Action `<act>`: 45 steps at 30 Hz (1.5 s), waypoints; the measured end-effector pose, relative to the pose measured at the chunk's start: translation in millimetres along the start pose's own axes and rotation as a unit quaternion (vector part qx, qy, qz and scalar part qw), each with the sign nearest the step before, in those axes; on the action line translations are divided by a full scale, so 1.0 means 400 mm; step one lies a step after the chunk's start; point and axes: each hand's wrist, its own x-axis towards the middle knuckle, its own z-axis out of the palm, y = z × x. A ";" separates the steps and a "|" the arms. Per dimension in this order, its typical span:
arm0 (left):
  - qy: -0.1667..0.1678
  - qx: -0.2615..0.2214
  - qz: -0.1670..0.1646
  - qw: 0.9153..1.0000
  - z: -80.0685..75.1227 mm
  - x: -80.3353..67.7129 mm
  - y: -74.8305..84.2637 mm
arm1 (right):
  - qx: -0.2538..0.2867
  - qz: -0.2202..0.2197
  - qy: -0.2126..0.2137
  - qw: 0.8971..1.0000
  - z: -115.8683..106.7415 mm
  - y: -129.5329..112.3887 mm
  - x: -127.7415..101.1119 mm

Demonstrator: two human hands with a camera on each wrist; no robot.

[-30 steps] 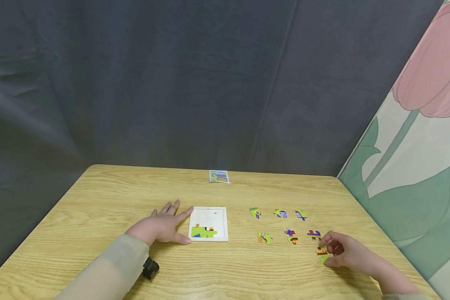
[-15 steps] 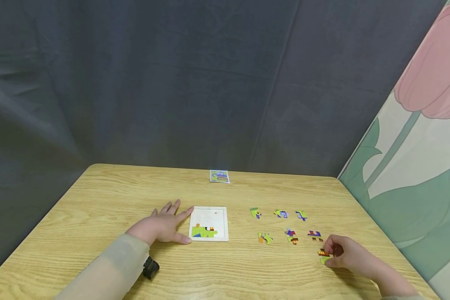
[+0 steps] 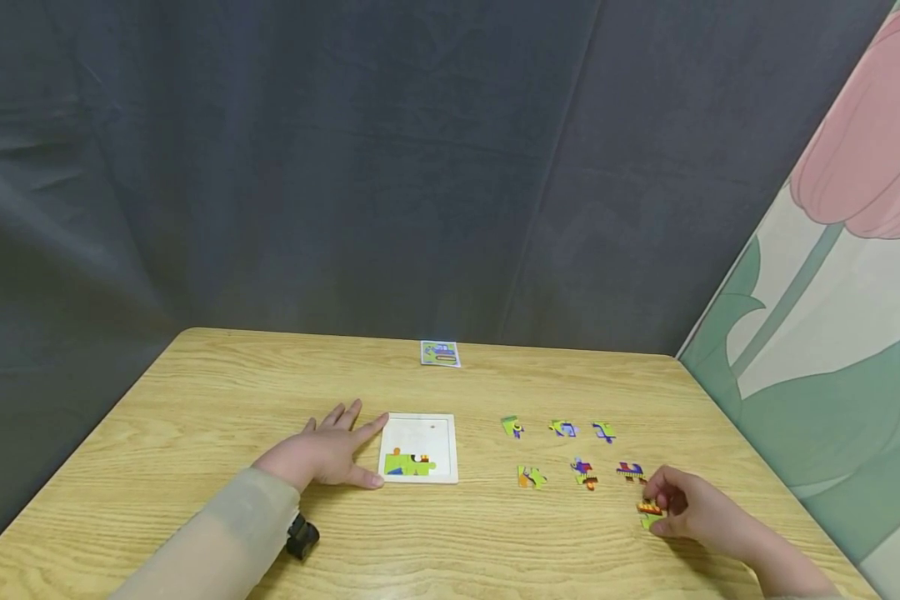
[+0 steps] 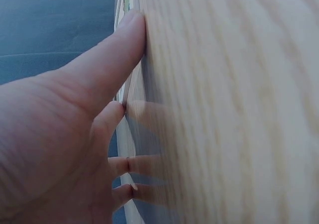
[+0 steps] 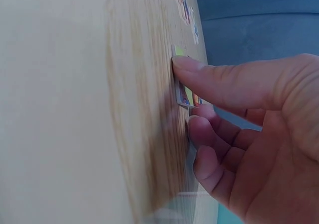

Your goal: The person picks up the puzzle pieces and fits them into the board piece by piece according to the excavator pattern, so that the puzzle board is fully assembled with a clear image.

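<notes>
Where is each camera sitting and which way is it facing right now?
Head: worn high, looks forward and down at the table; shows both forearms, left hand flat beside the puzzle tray.
Left wrist: along the tabletop; thumb and fingers pressed flat.
Right wrist: along the tabletop; right hand pinching a puzzle piece.
Shared: head view also shows that piece.
</notes>
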 end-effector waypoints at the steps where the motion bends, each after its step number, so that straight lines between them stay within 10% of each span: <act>1: 0.000 -0.001 0.000 1.000 0.000 0.000 0.000 | -0.002 -0.002 0.002 1.000 0.000 0.000 0.000; 24: 0.003 -0.008 0.000 1.000 -0.002 -0.006 0.001 | 0.062 -0.087 -0.012 0.994 0.012 -0.031 0.028; 45: 0.003 -0.012 0.002 1.000 -0.010 -0.013 0.010 | 0.093 -0.128 -0.059 0.986 0.125 -0.190 0.187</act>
